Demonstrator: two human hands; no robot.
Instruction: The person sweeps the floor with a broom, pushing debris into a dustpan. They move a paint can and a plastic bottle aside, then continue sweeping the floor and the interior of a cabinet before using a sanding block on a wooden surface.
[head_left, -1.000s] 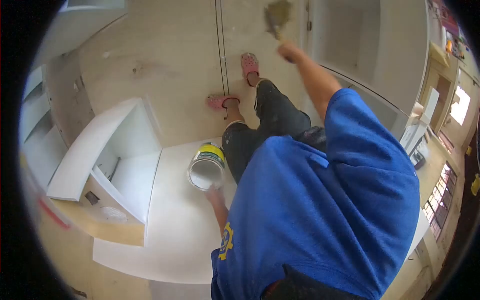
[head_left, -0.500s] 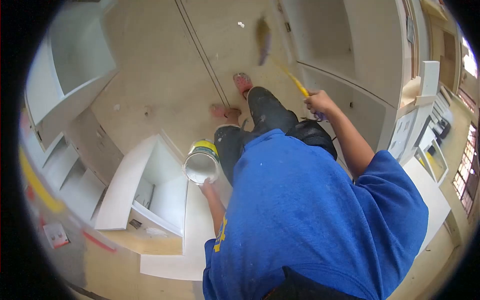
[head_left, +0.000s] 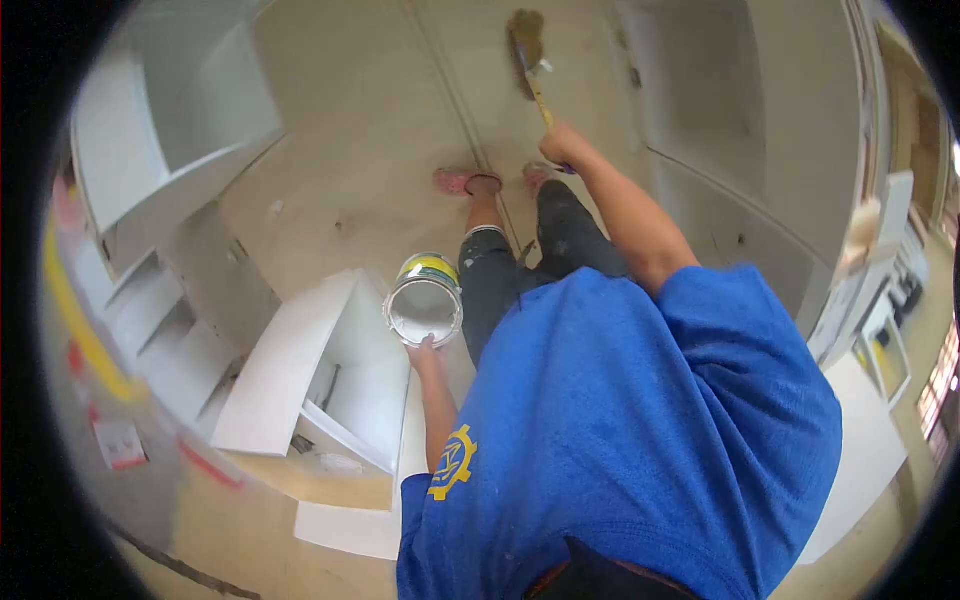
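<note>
My left hand (head_left: 428, 357) is closed on the rim of a paint bucket (head_left: 432, 268) with a yellow and green label. The bucket is tilted, its mouth facing me, and its inside is whitish. My right hand (head_left: 566, 146) grips the yellow handle of a brush (head_left: 525, 45), stretched out ahead of me over the floor. The brush head has tan bristles and a dark edge, blurred here. Something small and purplish sticks out under the right hand; what it is I cannot tell.
A white open cabinet (head_left: 290, 360) lies left of the bucket. More white cabinets stand at the upper left (head_left: 115, 150) and at the right (head_left: 800, 120). My feet in pink clogs (head_left: 455, 181) are on the beige floor (head_left: 350, 120), near a dark double line.
My right hand has swung forward and to the left with the brush. The bucket stays in my left hand. One foot has stepped, and the whole view has shifted.
</note>
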